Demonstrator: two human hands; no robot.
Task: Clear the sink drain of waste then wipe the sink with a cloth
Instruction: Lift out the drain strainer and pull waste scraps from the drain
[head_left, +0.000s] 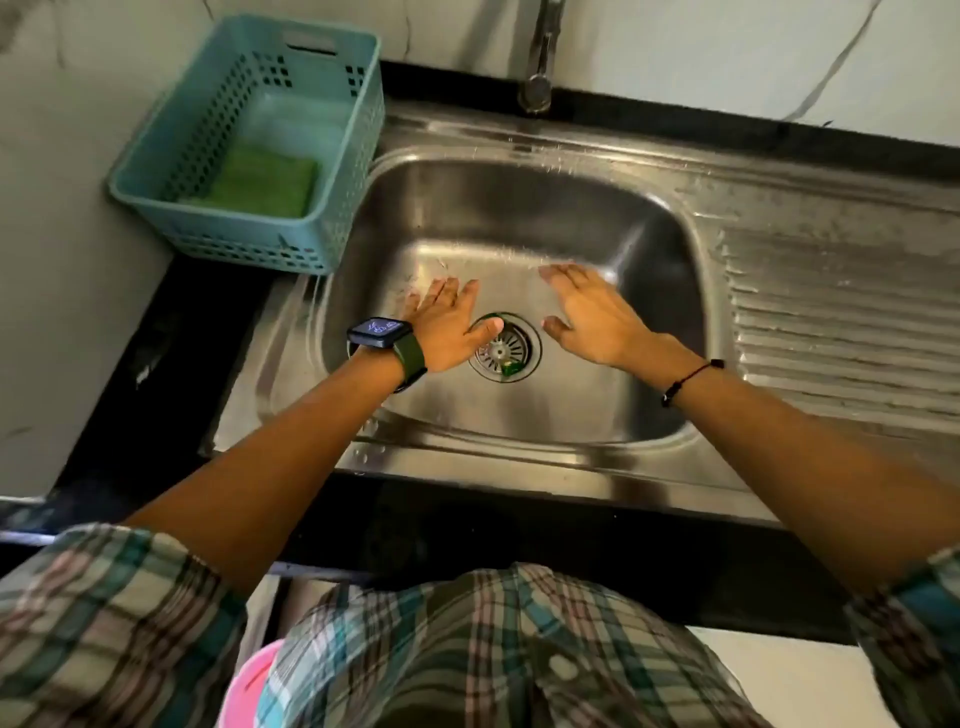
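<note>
Steel drain (505, 347) between both hands' fingers (445, 292), green scrap (511, 368) inside

A teal perforated basket (332, 171) stands at the bench's (156, 332) back left corner, with a green scouring pad (260, 179) lying flat inside. A chrome tap (540, 62) rises at the back edge. Something pink (249, 680) shows below the bench's front edge.

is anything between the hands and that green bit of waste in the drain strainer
Nothing visible blocks it. The green waste lies exposed on the near edge of the drain strainer. The left hand spreads open just left of it, thumb over the strainer's rim; the right hand spreads open to its right. Both hold nothing.
</note>
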